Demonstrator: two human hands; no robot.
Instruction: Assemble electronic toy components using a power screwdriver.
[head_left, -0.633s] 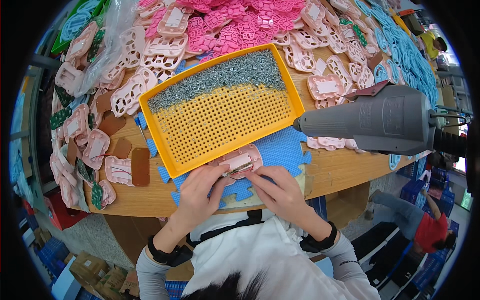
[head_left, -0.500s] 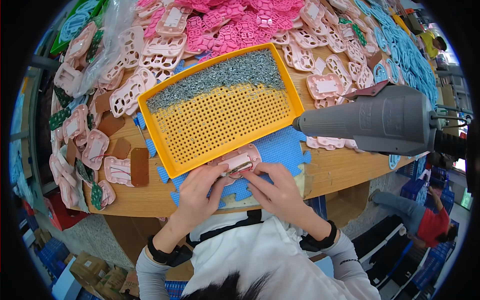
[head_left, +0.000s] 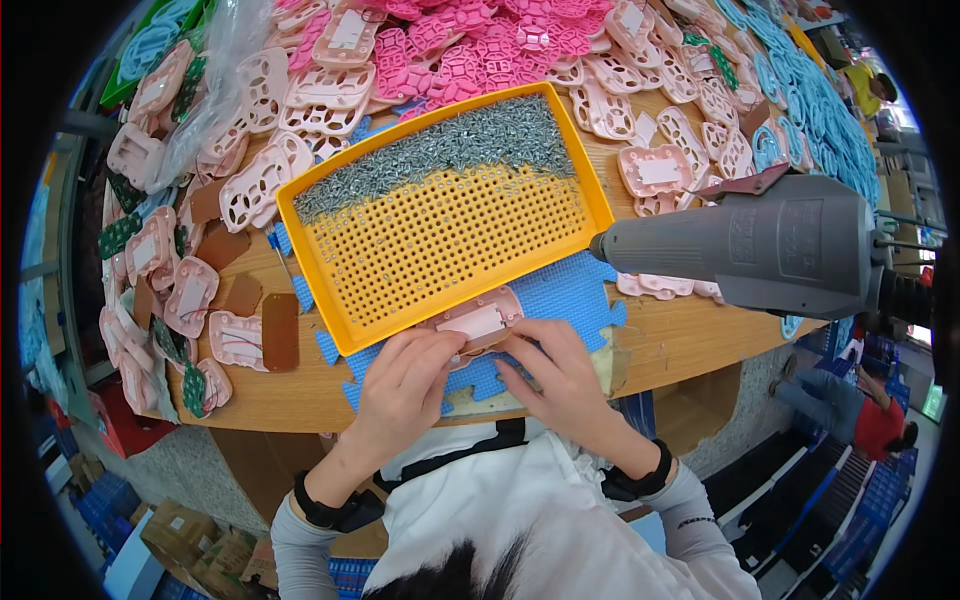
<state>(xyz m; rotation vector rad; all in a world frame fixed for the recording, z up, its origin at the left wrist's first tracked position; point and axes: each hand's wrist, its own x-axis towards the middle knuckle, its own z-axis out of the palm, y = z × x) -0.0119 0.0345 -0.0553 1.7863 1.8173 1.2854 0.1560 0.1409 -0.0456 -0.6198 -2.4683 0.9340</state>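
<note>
A pale pink plastic housing (head_left: pixel 497 303) with a white rectangular panel lies on the blue foam mat (head_left: pixel 580 290), just below the yellow tray. My left hand (head_left: pixel 408 375) is closed, its fingertips pressed together on the housing's near left side. At the near right side, the bent fingers of my right hand (head_left: pixel 553 372) grip the housing's edge, with the thumb lower down. Between my fingertips runs a thin brownish edge along the housing's near side; what it belongs to is partly hidden by my fingers.
A yellow perforated tray (head_left: pixel 440 240) holds many small screws at its far side. A grey power tool (head_left: pixel 740 245) points in from the right. Pink housings (head_left: pixel 240 340), brown boards (head_left: pixel 280 332), bright pink parts (head_left: pixel 490 55) and light blue parts (head_left: pixel 820 110) lie around. A person in red stands far right.
The thin piece tilted up between my fingers has gone down toward the housing's near edge, baring the white panel. My right fingers have shifted slightly right. The person in red has moved.
</note>
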